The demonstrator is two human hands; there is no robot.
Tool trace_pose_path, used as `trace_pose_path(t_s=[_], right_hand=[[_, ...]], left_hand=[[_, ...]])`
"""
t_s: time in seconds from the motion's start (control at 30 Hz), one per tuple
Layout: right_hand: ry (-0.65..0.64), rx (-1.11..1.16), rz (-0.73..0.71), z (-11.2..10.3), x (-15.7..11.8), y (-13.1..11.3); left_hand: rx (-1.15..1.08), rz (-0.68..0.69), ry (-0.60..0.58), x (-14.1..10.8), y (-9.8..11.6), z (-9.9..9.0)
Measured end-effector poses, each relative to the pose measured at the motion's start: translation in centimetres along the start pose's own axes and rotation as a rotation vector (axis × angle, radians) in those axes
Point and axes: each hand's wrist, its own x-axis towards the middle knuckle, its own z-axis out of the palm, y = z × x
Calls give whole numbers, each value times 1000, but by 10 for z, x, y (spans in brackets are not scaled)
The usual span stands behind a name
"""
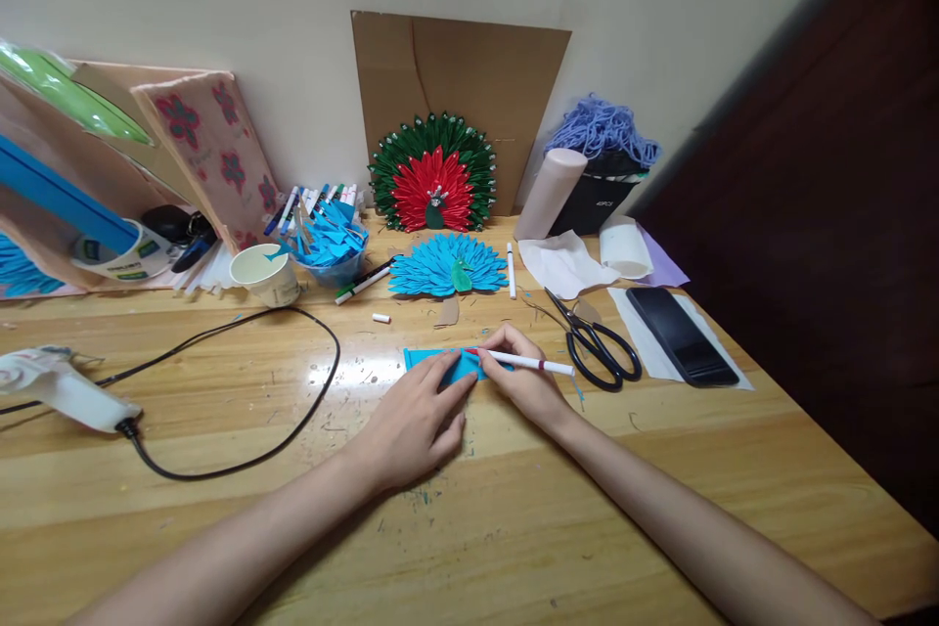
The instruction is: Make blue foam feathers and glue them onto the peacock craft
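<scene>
Take the blue strip (461, 368) on the table (455, 558) as your clock's centre: the glue gun (69, 386) lies at nine o'clock and the paper cup (265, 276) stands at ten. Your left hand (411, 419) lies open, fingers resting across the strip. The blue peacock (440, 266) sits at twelve. Your right hand (529, 393) pinches the white marker (526, 362), tip at the strip; the scissors (598, 337) and phone (682, 335) lie around three.
</scene>
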Motion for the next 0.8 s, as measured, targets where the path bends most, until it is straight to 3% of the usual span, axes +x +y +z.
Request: trace_pose_path(t_s=[0.8], right_hand=[[31,-167,-19,-1,1,-2]], left_hand=[[95,-35,17,-1,-3,4]])
